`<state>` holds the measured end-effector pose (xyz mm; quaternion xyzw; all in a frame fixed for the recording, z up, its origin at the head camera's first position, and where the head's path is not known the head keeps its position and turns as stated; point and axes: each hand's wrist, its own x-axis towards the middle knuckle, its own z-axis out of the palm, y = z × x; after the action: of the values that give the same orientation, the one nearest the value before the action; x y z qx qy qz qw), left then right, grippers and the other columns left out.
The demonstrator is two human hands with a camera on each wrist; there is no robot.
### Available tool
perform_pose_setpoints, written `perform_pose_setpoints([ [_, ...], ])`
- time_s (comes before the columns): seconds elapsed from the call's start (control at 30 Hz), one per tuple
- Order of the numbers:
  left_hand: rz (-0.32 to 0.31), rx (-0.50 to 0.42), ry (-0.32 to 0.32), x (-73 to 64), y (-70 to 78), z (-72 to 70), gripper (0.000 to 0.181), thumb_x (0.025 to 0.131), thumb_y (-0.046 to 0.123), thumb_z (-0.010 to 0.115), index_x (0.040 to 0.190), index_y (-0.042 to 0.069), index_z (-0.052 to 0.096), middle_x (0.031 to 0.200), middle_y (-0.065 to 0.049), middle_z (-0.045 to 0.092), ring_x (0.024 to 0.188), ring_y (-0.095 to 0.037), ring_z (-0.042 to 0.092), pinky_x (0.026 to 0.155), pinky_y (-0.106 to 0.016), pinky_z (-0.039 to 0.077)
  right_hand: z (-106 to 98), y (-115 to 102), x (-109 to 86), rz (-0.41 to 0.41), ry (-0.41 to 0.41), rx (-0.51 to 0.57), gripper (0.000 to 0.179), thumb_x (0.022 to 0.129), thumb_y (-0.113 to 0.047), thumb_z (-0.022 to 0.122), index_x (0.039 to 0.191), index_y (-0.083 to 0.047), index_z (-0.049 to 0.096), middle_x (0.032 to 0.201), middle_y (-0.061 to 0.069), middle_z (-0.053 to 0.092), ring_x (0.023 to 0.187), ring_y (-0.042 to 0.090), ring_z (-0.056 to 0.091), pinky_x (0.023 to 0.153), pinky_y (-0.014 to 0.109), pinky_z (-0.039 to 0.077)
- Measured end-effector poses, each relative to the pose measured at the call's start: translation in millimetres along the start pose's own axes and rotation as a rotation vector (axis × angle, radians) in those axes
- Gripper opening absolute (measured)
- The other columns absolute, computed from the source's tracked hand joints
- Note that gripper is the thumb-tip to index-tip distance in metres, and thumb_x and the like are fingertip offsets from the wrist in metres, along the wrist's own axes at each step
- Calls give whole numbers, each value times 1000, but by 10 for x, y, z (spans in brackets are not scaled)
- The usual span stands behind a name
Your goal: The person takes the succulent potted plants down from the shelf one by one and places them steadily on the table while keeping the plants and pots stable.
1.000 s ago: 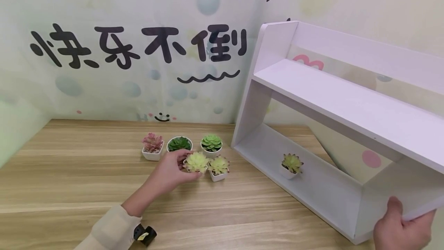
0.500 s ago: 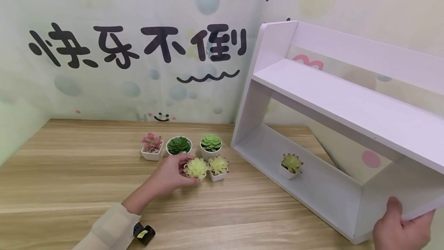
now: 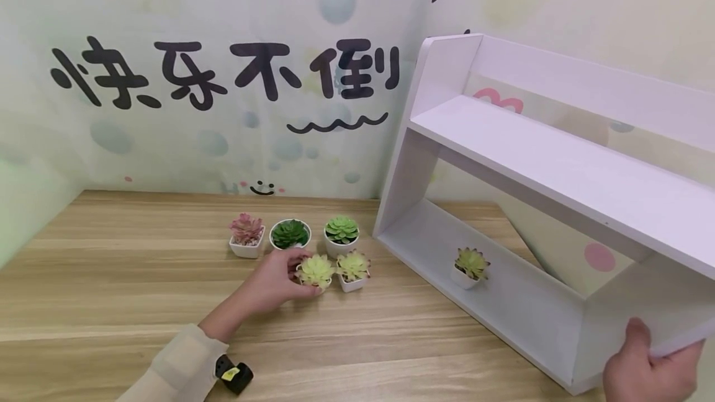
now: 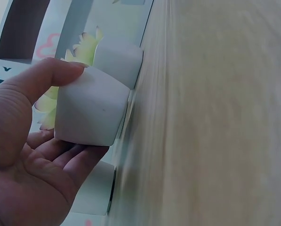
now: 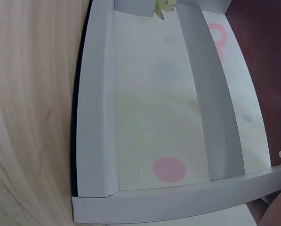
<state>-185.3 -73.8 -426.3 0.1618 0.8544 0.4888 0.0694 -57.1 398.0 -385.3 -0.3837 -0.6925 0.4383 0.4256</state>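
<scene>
My left hand (image 3: 279, 281) holds a pale yellow-green potted succulent (image 3: 315, 270), thumb and fingers on opposite sides of its white pot (image 4: 91, 106), low at the table. Right beside it stands another pale succulent with reddish tips (image 3: 352, 267) in a square white pot. Just behind are a dark green succulent (image 3: 289, 234) and a bright green one (image 3: 341, 229), both in round white pots. My right hand (image 3: 650, 361) grips the near side panel of a white two-tier shelf (image 3: 564, 172), thumb on the inner face. On its lower board sits one yellow-green succulent (image 3: 471, 264).
A pink succulent (image 3: 246, 234) in a white pot stands at the left of the group. The wooden table (image 3: 139, 278) runs back to a printed wall cloth (image 3: 223, 147). The shelf stands angled across the table's right side.
My left hand has moved slightly lower in the head view with the pale succulent, a little away from the plants behind. My right hand and the shelf have stayed in place.
</scene>
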Motion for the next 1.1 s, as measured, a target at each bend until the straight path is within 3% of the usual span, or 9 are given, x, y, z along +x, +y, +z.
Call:
perform_pose_setpoints([
  [0.2, 9, 0, 8, -3, -25, -58, 65, 73, 20, 90, 128, -3, 63, 118, -16, 72, 109, -25, 69, 96, -41, 57, 2, -52, -34, 7, -2, -19, 48, 100, -26, 50, 145, -42, 44, 132, -22, 56, 124, -2, 53, 114, 25, 42],
  [0.57, -7, 57, -40, -18, -36, -105, 66, 75, 22, 88, 129, -4, 61, 119, -15, 71, 109, -23, 67, 98, -43, 56, 2, -36, -44, 38, -4, 83, 47, 98, -21, 53, 142, -37, 51, 123, -25, 58, 113, -4, 53, 104, 16, 39],
  [0.8, 7, 200, -101, -22, 15, -143, 65, 74, 26, 88, 125, -4, 61, 115, -11, 71, 103, -19, 66, 96, -44, 55, -10, -48, -27, 52, -10, 18, 52, 102, -25, 48, 149, -43, 37, 138, -25, 49, 133, -1, 46, 118, 25, 37],
  [0.93, -2, 211, -121, -20, 9, -162, 67, 75, 27, 87, 128, -5, 59, 118, -12, 70, 106, -20, 65, 99, -45, 54, 6, -72, -39, 20, -13, 0, 56, 102, -25, 44, 152, -45, 29, 143, -23, 45, 139, 1, 42, 120, 29, 36],
  [1.1, 3, 199, -142, -31, -4, -191, 68, 75, 25, 88, 128, -6, 59, 119, -13, 69, 108, -20, 65, 101, -46, 53, 39, -64, -47, -22, 3, 27, 56, 101, -22, 46, 151, -43, 33, 137, -23, 46, 136, 2, 45, 119, 28, 37],
])
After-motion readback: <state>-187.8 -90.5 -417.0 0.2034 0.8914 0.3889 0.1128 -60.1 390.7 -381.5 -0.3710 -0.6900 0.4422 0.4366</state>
